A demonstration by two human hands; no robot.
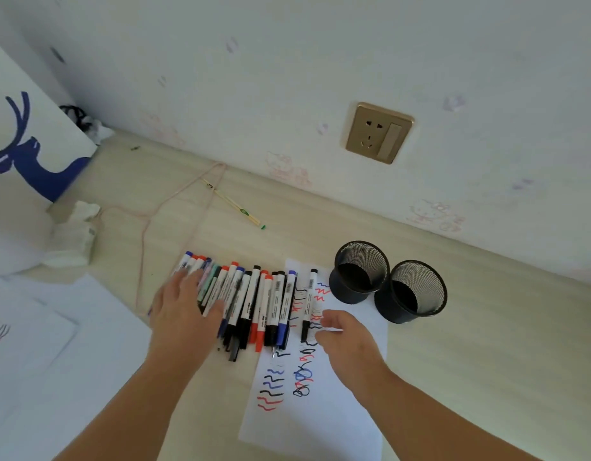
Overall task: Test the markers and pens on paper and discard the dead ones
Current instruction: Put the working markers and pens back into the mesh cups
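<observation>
A person is leaning over a pale wood-grain tabletop set against a white wall with faint pink cartoon prints. The left hand is lying flat, fingers straight and spread, pressing on the left end of a tight row of white-barrelled markers and pens with red, blue and black caps; the hand is covering several of them, and it is holding nothing. The row is lying with its right end overlapping the left edge of a white sheet of paper covered in red, blue and black squiggles.

One black-capped white marker is lying apart from the row, lengthwise on the paper, among the test scribbles. The right hand is hovering or resting just to its right, fingers loosely curled with the tips close to the marker's lower end; whether they are touching it I cannot tell, and they are gripping nothing visible.

Two black wire-mesh pen cups are standing upright side by side, touching, just beyond the paper's right corner. A thin yellow pencil with a green tip is lying near the wall, beside a loop of beige cord. More white sheets are lying at the left, near crumpled white tissue and a white bag printed with a blue deer. A gold wall socket is sitting above the cups.
</observation>
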